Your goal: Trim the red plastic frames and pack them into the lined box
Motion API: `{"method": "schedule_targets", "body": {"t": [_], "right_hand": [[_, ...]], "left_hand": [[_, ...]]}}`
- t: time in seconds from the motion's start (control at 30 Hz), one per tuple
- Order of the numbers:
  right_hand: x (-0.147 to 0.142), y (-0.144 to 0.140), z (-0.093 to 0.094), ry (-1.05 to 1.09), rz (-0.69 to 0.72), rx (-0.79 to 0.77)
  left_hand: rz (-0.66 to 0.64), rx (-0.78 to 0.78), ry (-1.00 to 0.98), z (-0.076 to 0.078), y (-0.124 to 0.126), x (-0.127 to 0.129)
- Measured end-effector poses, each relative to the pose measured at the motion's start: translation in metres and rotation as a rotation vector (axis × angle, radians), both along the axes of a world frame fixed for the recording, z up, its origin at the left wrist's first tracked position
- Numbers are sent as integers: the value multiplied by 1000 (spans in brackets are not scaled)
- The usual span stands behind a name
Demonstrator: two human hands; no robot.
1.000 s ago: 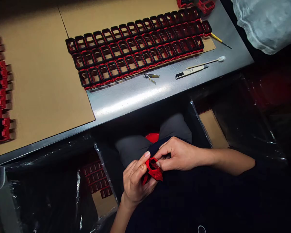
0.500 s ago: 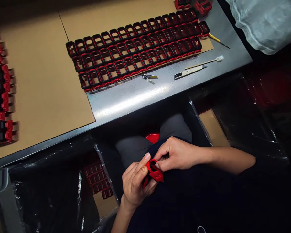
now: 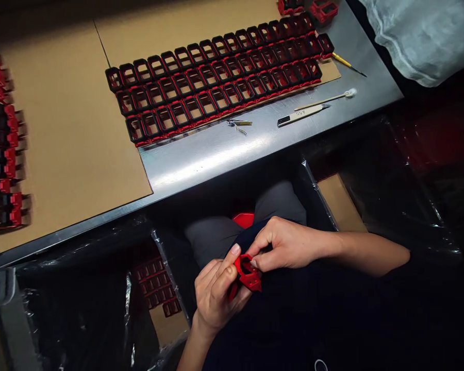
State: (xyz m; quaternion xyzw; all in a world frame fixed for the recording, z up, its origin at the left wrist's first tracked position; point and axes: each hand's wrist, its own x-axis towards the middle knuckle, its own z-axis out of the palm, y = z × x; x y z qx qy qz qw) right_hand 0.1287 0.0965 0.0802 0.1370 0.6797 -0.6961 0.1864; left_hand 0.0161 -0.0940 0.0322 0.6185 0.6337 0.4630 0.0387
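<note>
Above my lap, my left hand (image 3: 216,293) is closed around a red plastic frame (image 3: 250,277) with a hollow, angular opening turned up toward me. Its thumb and fingers wrap the left side of the part. My right hand (image 3: 282,245) pinches the frame's right rim, the thumb tip at the opening and the index finger curled beside it. The fingertips hide whether anything small sits between them. Dark material shows inside the opening.
Rows of black-and-red frames (image 3: 178,112) stand on cardboard (image 3: 69,129) over a metal table (image 3: 216,154). Near its front edge lie a craft knife (image 3: 303,115), a cotton swab (image 3: 325,99), and small metal clippers (image 3: 239,123). A yellow-handled tool (image 3: 344,61) and white plastic bag (image 3: 429,41) are rightward.
The red frame has tipped slightly and shifted a little in my left hand. My right thumb has moved slightly at the opening. The table things stay put.
</note>
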Motion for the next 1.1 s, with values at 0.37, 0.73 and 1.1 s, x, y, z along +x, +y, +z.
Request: {"method": "schedule_targets", "body": {"t": [0.37, 0.73, 1.1], "right_hand": [[-3, -7, 2, -71, -61, 69], [-2, 2, 3, -33, 13, -7], [-3, -3, 4, -42, -24, 57]], "left_hand": [[22, 9, 56, 3, 3, -1], [-12, 20, 45, -3, -2, -1], [-22, 11, 24, -4, -4, 0]]}}
